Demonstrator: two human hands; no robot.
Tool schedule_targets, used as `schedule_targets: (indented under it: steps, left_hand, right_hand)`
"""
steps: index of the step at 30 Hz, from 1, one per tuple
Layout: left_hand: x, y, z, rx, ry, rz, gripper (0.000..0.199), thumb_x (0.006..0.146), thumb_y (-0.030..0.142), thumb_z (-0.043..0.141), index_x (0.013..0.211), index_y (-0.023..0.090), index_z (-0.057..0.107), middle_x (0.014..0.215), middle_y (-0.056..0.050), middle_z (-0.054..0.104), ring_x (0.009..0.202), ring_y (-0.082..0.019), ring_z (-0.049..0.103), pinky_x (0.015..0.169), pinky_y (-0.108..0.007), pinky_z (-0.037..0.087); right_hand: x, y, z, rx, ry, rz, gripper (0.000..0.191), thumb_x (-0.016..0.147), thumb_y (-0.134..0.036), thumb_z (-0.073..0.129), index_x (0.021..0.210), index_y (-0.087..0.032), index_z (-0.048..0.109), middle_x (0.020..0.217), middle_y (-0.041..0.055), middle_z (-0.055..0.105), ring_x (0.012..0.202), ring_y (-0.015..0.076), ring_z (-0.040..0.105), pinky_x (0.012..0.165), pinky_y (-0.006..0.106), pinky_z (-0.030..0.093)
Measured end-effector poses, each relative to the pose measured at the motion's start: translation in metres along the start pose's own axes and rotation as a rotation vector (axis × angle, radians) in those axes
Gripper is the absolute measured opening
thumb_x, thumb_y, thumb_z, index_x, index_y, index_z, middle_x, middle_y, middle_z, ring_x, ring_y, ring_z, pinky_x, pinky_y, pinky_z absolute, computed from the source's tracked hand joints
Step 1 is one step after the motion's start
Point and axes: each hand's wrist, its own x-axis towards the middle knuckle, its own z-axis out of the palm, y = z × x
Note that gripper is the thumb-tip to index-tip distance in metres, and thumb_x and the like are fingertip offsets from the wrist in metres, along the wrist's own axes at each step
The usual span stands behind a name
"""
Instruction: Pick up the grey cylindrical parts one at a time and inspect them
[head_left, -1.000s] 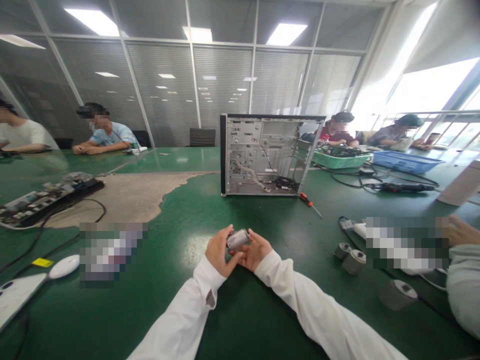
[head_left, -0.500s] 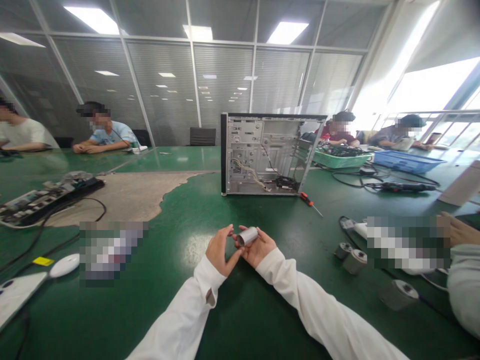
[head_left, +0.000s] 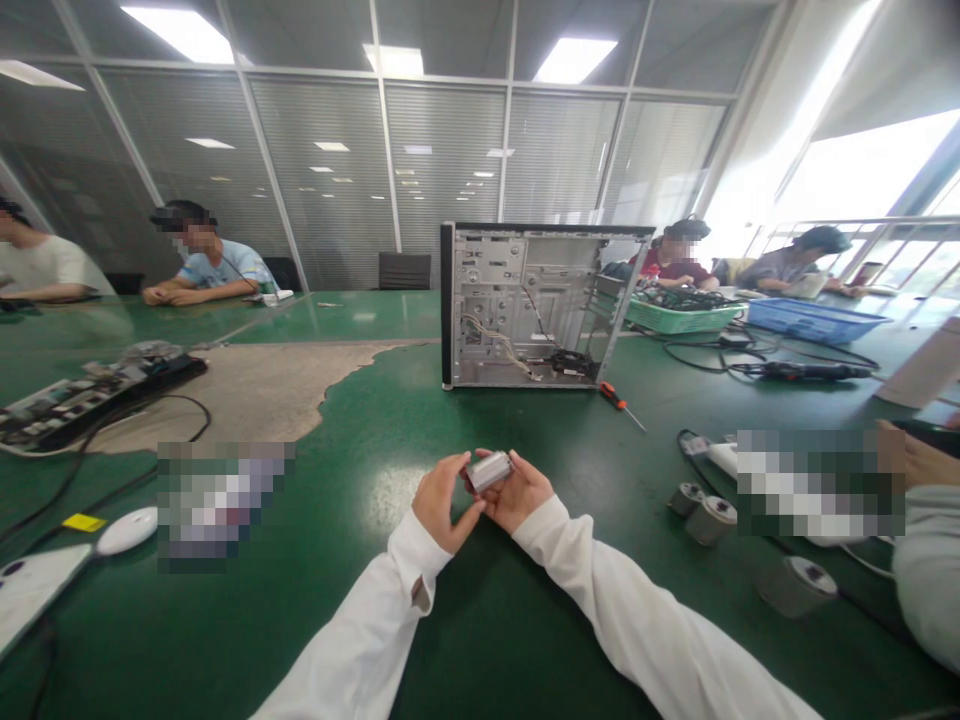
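A small silver metal cylinder (head_left: 489, 470) is held between my two hands above the green table. My left hand (head_left: 441, 503) has its fingers curled around the left end, thumb pointing toward the other hand. Palm up, my right hand (head_left: 523, 493) supports the cylinder from below and at its right end. Some fingertips are hidden behind it. Beyond my hands stands an opened computer case (head_left: 540, 310) with loose wires inside. An orange-and-black screwdriver (head_left: 613, 397) lies at its lower right corner.
Several metal cans, including one at the front (head_left: 796, 588), stand on the right near a white power strip (head_left: 724, 460). A co-worker's hand and sleeve (head_left: 926, 550) reach in there. Green basket (head_left: 690, 318) and blue basket (head_left: 817, 322) sit behind. Circuit boards (head_left: 97, 395) and cables lie left.
The cylinder has turned in my fingers: its open round end faced me before, and now its side shows. My hands have stayed in nearly the same place.
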Motion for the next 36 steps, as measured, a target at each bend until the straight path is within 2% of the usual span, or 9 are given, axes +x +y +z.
schedule_targets:
  steps: [2, 7, 13, 17, 21, 25, 28, 31, 36]
  left_hand:
    - [0.0, -0.003, -0.002, 0.044, -0.01, 0.05, 0.047, 0.063, 0.021, 0.058, 0.108, 0.016, 0.047, 0.107, -0.013, 0.052, 0.103, -0.025, 0.045, 0.089, -0.039, 0.033]
    - [0.0, -0.011, -0.003, 0.309, -0.028, 0.3, 0.046, 0.068, 0.019, 0.053, 0.112, 0.016, 0.039, 0.105, -0.012, 0.052, 0.099, -0.022, 0.047, 0.083, -0.039, 0.038]
    - [0.002, -0.008, -0.005, 0.32, -0.043, 0.392, 0.039, 0.072, 0.012, 0.048, 0.109, 0.018, 0.042, 0.104, -0.011, 0.052, 0.098, -0.019, 0.048, 0.081, -0.034, 0.042]
    - [0.001, -0.011, -0.001, 0.199, 0.003, 0.253, 0.032, 0.071, 0.015, 0.05, 0.102, 0.019, 0.047, 0.1, -0.009, 0.055, 0.095, -0.019, 0.05, 0.082, -0.033, 0.042]
    - [0.0, -0.02, 0.007, -0.213, 0.148, -0.174, 0.038, 0.064, 0.024, 0.059, 0.1, 0.018, 0.047, 0.094, -0.008, 0.058, 0.081, -0.017, 0.057, 0.073, -0.029, 0.047]
    - [0.003, -0.029, 0.009, -0.692, 0.239, -0.603, 0.05, 0.054, 0.033, 0.067, 0.096, 0.016, 0.046, 0.073, -0.004, 0.061, 0.062, -0.014, 0.059, 0.057, -0.026, 0.048]
    - [0.005, -0.034, 0.007, -0.904, 0.291, -0.818, 0.05, 0.052, 0.037, 0.068, 0.091, 0.016, 0.045, 0.063, -0.002, 0.06, 0.056, -0.013, 0.059, 0.054, -0.025, 0.048]
    - [0.007, -0.034, 0.004, -0.899, 0.292, -0.831, 0.049, 0.052, 0.038, 0.067, 0.09, 0.016, 0.044, 0.063, -0.002, 0.06, 0.056, -0.013, 0.059, 0.053, -0.024, 0.048]
    - [0.006, -0.029, -0.001, -0.402, 0.212, -0.483, 0.043, 0.052, 0.025, 0.066, 0.09, 0.018, 0.047, 0.081, -0.003, 0.059, 0.071, -0.015, 0.059, 0.064, -0.027, 0.049]
  right_hand:
    - [0.0, 0.002, 0.0, -0.031, 0.002, -0.021, 0.035, 0.076, -0.04, 0.038, 0.101, -0.018, 0.048, 0.079, 0.006, 0.062, 0.071, 0.0166, 0.058, 0.065, 0.03, 0.042]
    - [0.004, 0.012, -0.005, -0.143, -0.029, -0.141, 0.035, 0.064, -0.029, 0.06, 0.097, -0.02, 0.053, 0.083, 0.0028, 0.059, 0.073, 0.0152, 0.057, 0.065, 0.028, 0.044]
    - [0.009, 0.021, -0.003, -0.279, 0.02, -0.274, 0.033, 0.057, -0.025, 0.067, 0.088, -0.02, 0.056, 0.08, 0.0023, 0.059, 0.072, 0.0144, 0.055, 0.061, 0.026, 0.044]
    - [0.011, 0.024, -0.006, -0.33, 0.079, -0.27, 0.032, 0.059, -0.036, 0.065, 0.085, -0.02, 0.056, 0.077, 0.0019, 0.059, 0.069, 0.0134, 0.055, 0.058, 0.025, 0.043]
    - [0.014, 0.02, -0.013, -0.337, 0.115, -0.186, 0.039, 0.064, -0.051, 0.053, 0.085, -0.018, 0.055, 0.074, 0.0037, 0.058, 0.067, 0.0139, 0.055, 0.057, 0.026, 0.043]
    - [0.016, 0.015, -0.018, -0.388, 0.156, -0.202, 0.037, 0.063, -0.049, 0.055, 0.086, -0.019, 0.055, 0.074, 0.003, 0.057, 0.068, 0.0139, 0.054, 0.055, 0.025, 0.044]
    - [0.016, 0.013, -0.018, -0.396, 0.16, -0.229, 0.035, 0.064, -0.047, 0.056, 0.086, -0.019, 0.054, 0.075, 0.0037, 0.057, 0.068, 0.0143, 0.054, 0.053, 0.025, 0.044]
    - [0.017, 0.012, -0.019, -0.415, 0.177, -0.247, 0.035, 0.065, -0.046, 0.055, 0.086, -0.019, 0.054, 0.076, 0.0047, 0.058, 0.069, 0.0149, 0.055, 0.052, 0.026, 0.045]
    - [0.02, 0.014, -0.028, -0.688, 0.274, -0.398, 0.032, 0.061, -0.04, 0.06, 0.084, -0.018, 0.056, 0.076, 0.0046, 0.06, 0.067, 0.0149, 0.054, 0.049, 0.024, 0.043]
